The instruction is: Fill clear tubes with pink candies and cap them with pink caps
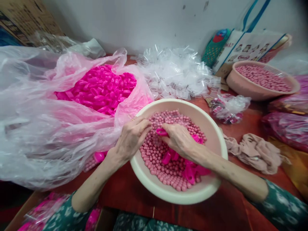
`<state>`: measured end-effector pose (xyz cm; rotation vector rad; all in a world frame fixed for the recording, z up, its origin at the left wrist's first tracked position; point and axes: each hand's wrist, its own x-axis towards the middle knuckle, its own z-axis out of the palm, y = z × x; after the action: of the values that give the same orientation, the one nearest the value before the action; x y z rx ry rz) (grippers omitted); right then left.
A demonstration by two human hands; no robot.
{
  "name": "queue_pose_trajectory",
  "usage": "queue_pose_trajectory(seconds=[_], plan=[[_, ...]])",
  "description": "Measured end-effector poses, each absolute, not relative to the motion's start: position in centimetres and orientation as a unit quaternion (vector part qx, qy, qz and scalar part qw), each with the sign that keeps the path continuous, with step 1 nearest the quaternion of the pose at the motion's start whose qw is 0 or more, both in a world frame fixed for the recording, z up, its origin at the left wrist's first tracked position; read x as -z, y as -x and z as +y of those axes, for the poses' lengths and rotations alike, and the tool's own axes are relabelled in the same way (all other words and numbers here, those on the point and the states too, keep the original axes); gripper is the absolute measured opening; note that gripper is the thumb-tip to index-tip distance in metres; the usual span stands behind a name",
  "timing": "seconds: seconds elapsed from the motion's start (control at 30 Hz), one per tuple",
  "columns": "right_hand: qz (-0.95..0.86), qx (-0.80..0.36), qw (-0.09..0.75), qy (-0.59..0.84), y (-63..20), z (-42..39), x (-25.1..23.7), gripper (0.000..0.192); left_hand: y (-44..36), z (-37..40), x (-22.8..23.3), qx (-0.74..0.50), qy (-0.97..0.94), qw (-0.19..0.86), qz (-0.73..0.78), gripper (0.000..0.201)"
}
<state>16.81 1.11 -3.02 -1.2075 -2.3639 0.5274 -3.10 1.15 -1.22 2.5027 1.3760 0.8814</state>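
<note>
A cream-coloured basin (179, 199) holds many round pink beads (154, 160). Several bright pink plastic pieces (190, 171) lie on top of them. Over the beads, my right hand (179, 138) is closed on a small bright pink plastic piece (161, 132) with an oval opening. My left hand (133, 138) is at the basin's left rim, its fingertips pinched together near that piece. Something clear may be between the left fingers, but I cannot make it out.
Left of the basin, a large translucent bag (48, 134) lies open around a heap of bright pink plastic pieces (101, 88). Clear plastic sleeves (178, 73) are piled behind. To the right are another basin of beads (255, 88), a crumpled cloth (258, 152) and a small tied bag (228, 107).
</note>
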Motion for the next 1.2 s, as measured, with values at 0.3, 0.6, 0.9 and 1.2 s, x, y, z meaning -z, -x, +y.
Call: queue_pose_trajectory(seconds=[0.3, 0.6, 0.9, 1.2], plan=[[-0.845, -0.293, 0.189, 0.406, -18.1, 0.7, 3.2, 0.015, 3.0, 0.3, 1.0, -0.315, -0.795, 0.214, 0.473, 0.017], [-0.709, -0.514, 0.285, 0.39, -18.2, 0.4, 0.2, 0.018, 1.9, -0.3, 1.4, -0.229, -0.757, 0.43, 0.435, 0.034], [-0.671, -0.567, 0.277, 0.388, -19.7, 0.2, -1.3, 0.015, 0.8, -0.8, 0.3, -0.223, -0.614, 0.629, 0.421, 0.017], [-0.72, -0.547, 0.216, 0.367, -20.0, 0.2, -0.2, 0.021, 1.2, -0.8, 0.0, -0.19, -0.636, 0.627, 0.408, 0.017]])
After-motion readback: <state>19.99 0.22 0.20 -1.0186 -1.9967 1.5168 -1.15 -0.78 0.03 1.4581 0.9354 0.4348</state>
